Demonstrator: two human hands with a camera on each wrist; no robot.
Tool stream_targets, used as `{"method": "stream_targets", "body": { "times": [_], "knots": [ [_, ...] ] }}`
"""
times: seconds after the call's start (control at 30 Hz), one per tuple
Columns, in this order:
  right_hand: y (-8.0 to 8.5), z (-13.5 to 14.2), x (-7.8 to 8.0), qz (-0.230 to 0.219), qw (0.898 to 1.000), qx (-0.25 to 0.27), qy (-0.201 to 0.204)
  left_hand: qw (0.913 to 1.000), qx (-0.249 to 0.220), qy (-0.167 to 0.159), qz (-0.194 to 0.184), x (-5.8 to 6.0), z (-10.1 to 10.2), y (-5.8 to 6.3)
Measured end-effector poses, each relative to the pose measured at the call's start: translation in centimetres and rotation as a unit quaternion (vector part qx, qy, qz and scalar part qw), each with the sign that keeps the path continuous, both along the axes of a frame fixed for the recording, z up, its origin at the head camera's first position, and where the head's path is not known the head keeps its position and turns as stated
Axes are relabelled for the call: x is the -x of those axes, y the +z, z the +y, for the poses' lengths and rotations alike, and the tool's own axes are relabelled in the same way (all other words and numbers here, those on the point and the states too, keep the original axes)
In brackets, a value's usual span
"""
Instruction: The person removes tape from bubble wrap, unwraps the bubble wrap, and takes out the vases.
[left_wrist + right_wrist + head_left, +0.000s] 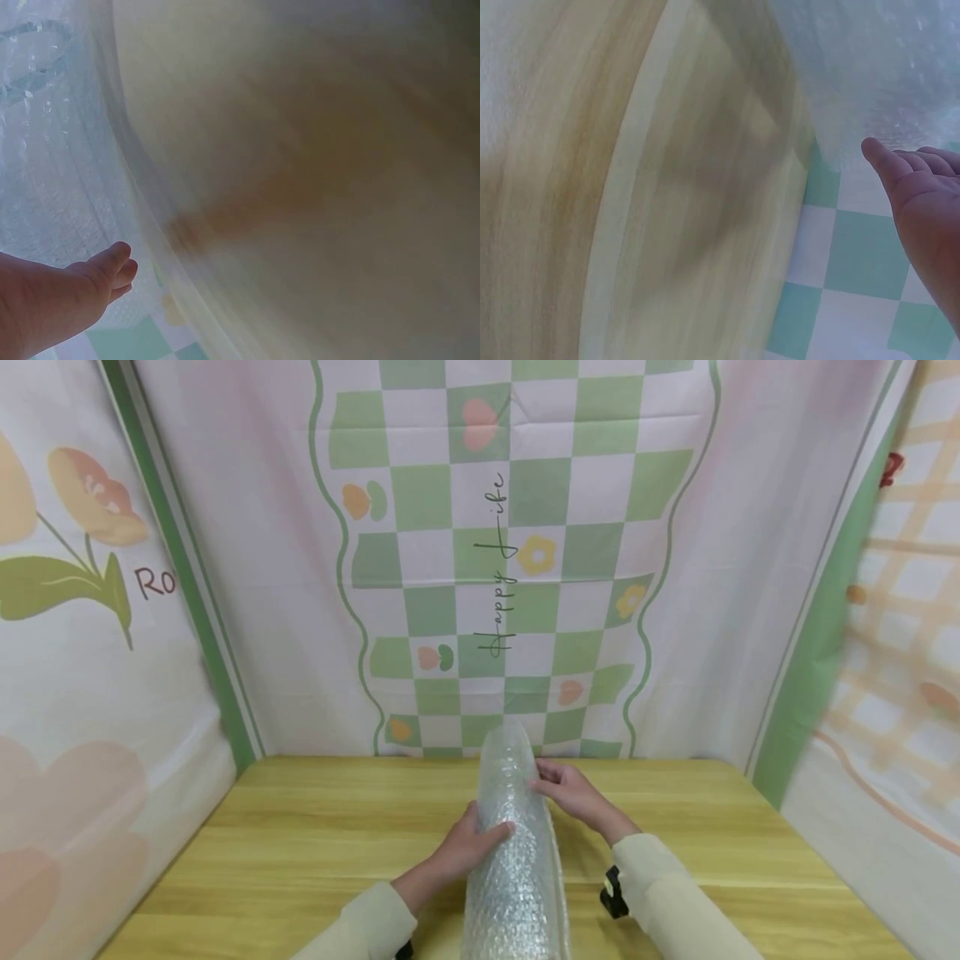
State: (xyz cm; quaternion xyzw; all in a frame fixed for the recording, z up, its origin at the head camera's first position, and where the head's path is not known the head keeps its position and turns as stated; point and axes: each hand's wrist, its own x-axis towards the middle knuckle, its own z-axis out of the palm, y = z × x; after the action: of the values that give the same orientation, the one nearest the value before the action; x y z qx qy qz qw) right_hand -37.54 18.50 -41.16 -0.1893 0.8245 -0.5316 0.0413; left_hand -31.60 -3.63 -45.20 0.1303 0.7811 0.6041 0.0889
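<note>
A tall roll of clear bubble wrap (517, 868) stands up from the near middle of the table, leaning slightly away. My left hand (468, 846) grips it from the left, thumb across the near face and most fingers hidden behind. Higher up, my right hand (576, 792) holds the right edge between thumb and fingers. In the left wrist view the left hand (82, 289) lies against the crinkled bubble wrap (56, 172). The right wrist view has the right hand (926, 191) at the end of the bubble wrap (870, 82), its fingers partly cut off.
The wood-grain table (330, 827) runs back to a green checked curtain (510, 568). Printed cloth hangs at the left (75, 693) and right (885, 693). A black wrist device (613, 893) sits under the right sleeve.
</note>
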Motion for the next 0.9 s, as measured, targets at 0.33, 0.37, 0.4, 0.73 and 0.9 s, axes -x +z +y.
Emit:
{"method": "stream_targets", "body": {
  "times": [0.33, 0.37, 0.4, 0.73, 0.9],
  "knots": [
    [0.12, 0.02, 0.13, 0.005, 1.000, -0.005, 0.001, 1.0000, 0.003, 0.007, -0.002, -0.16, 0.14, 0.21],
    [0.12, 0.00, 0.13, 0.006, 1.000, -0.007, 0.001, 1.0000, 0.003, 0.006, -0.002, -0.17, 0.15, 0.24],
    [0.09, -0.01, 0.14, 0.013, 1.000, -0.012, 0.002, 1.0000, 0.002, 0.006, -0.002, -0.17, 0.17, 0.26],
    [-0.05, -0.30, 0.02, 0.032, 0.999, -0.032, 0.010, 1.0000, 0.000, 0.003, -0.001, -0.27, 0.21, 0.39],
    [0.02, -0.47, -0.12, 0.036, 0.999, -0.038, 0.008, 1.0000, -0.003, 0.001, 0.002, -0.27, 0.19, 0.39]
  ]
}}
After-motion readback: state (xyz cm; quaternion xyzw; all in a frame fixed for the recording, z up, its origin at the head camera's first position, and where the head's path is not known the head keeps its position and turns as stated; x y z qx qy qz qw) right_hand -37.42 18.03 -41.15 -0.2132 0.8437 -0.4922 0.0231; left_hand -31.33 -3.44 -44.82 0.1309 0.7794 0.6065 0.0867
